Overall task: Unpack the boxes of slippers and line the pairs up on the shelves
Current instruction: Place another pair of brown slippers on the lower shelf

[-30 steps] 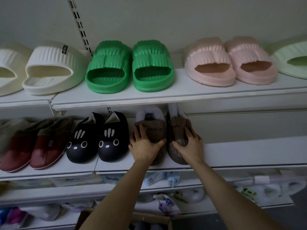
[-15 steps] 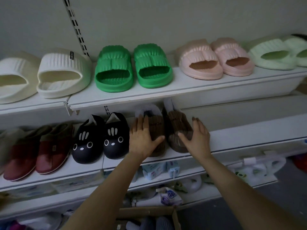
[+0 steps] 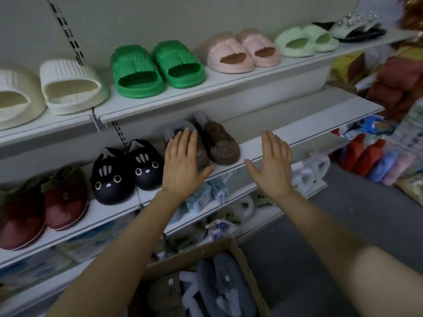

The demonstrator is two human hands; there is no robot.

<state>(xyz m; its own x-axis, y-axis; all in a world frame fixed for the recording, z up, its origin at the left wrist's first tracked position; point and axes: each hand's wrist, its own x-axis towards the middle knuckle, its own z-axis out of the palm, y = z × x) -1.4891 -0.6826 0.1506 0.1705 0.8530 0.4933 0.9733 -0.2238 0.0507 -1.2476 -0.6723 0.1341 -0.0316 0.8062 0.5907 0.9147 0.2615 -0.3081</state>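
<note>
Brown fleece-lined slippers (image 3: 219, 143) are sitting as a pair on the middle shelf (image 3: 297, 131), toes pointing near, just right of the black cat-face slippers (image 3: 128, 170). Left hand (image 3: 183, 165) is hovering flat with straight fingers in front of the left brown slipper, covering most of it; cannot tell if it is touching. Right hand (image 3: 272, 161) is spreading open, fingers straight, holding nothing, apart from the right brown slipper and over the bare stretch of the same shelf. Dark red slippers (image 3: 43, 202) are sitting at the far left of that shelf. Upper shelf (image 3: 229, 76) is carrying, left to right, cream slides (image 3: 68, 88), green slides (image 3: 155, 69), pink slides (image 3: 240, 51), pale green slides (image 3: 306, 41). Cardboard box (image 3: 240, 261) is standing open at the near bottom edge between the forearms, with grey slippers (image 3: 224, 287) and a brownish one (image 3: 167, 294) lying inside. Lower shelves are holding white bottles (image 3: 311, 170) and small packets, blurred.
</note>
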